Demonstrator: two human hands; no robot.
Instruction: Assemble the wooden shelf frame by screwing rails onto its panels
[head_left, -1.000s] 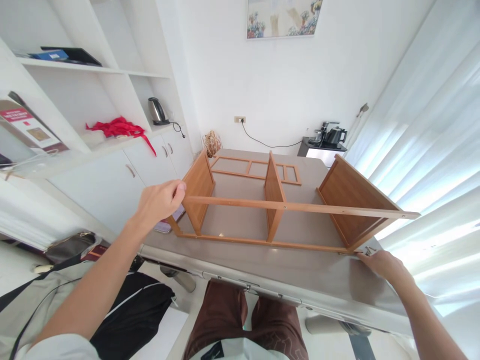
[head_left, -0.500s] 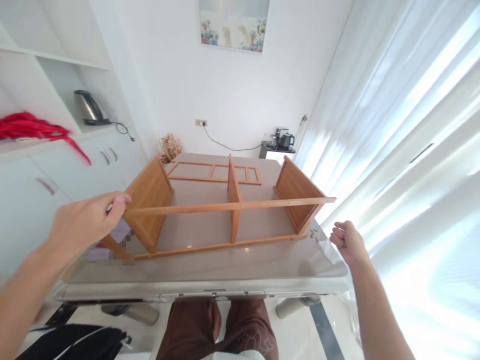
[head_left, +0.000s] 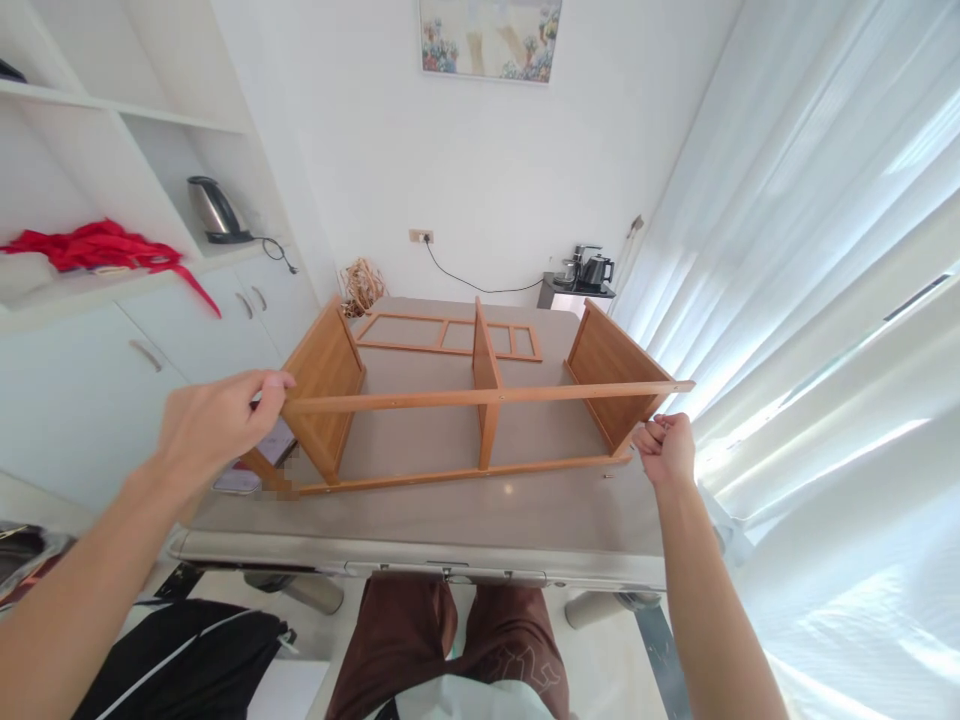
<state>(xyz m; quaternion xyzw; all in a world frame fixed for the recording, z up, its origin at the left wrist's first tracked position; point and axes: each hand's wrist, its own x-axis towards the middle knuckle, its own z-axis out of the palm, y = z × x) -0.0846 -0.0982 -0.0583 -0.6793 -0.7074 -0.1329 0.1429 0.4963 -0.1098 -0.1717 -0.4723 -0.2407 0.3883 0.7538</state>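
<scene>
A wooden shelf frame (head_left: pixel 420 401) lies on its side on the grey table (head_left: pixel 450 525), its upright boards joined by long rails. My left hand (head_left: pixel 225 420) is closed around the left end of the upper rail, beside the left board (head_left: pixel 324 380). At the other end, my right hand (head_left: pixel 666 450) has its fingers curled together at the outer edge of the right board (head_left: pixel 619 370). Whatever its fingertips pinch is too small to make out. Behind the frame a flat wooden side frame (head_left: pixel 442 348) with crossbars lies on the table.
A white cabinet (head_left: pixel 82 350) on the left holds a kettle (head_left: pixel 216 208) and red fabric (head_left: pixel 105 245). White curtains (head_left: pixel 750 250) hang close on the right. A black bag (head_left: pixel 187 660) is below the table at left. A small stand (head_left: pixel 574 298) with a kettle is at the back right.
My right hand has moved left and up from beside the table to the right board's edge. My left hand stays on the rail end. The view has shifted slightly left.
</scene>
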